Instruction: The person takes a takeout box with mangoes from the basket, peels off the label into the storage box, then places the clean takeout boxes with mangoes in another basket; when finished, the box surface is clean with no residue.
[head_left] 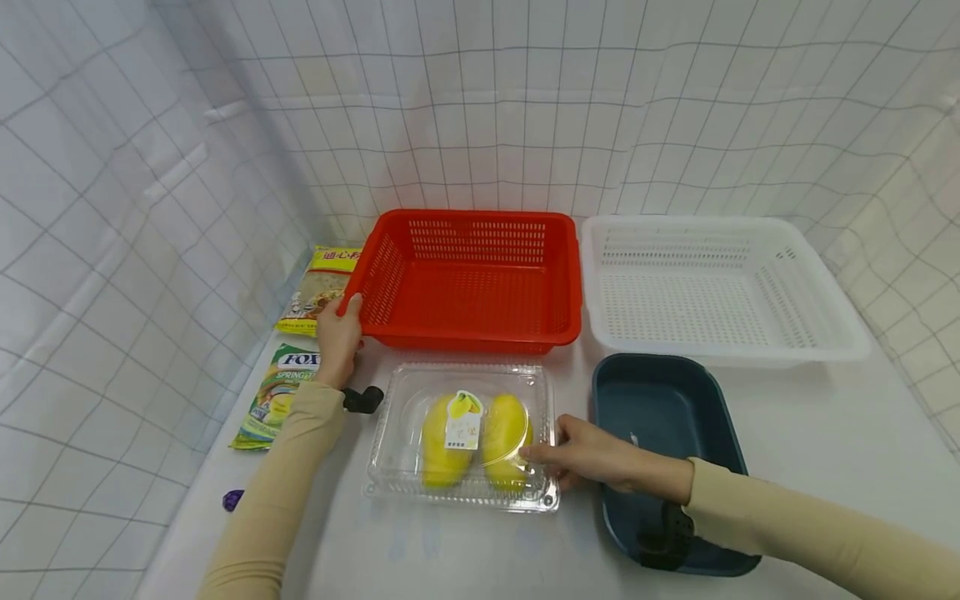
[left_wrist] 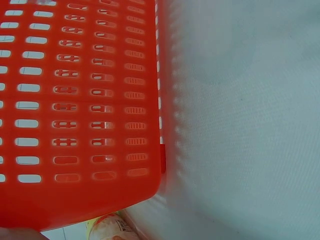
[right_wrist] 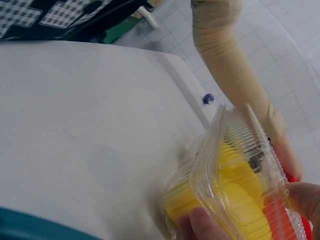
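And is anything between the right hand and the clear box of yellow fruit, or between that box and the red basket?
Nothing visible: the right hand grips the clear box, and the red basket sits just beyond it. Only the basket's near wall would likely need clearing; the left hand holds its near-left corner.

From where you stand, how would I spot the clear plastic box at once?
Find the red basket on the white table. On its near side lies the clear box. Unlike the dark blue tray to its right, it is see-through, with two yellow fruits inside.
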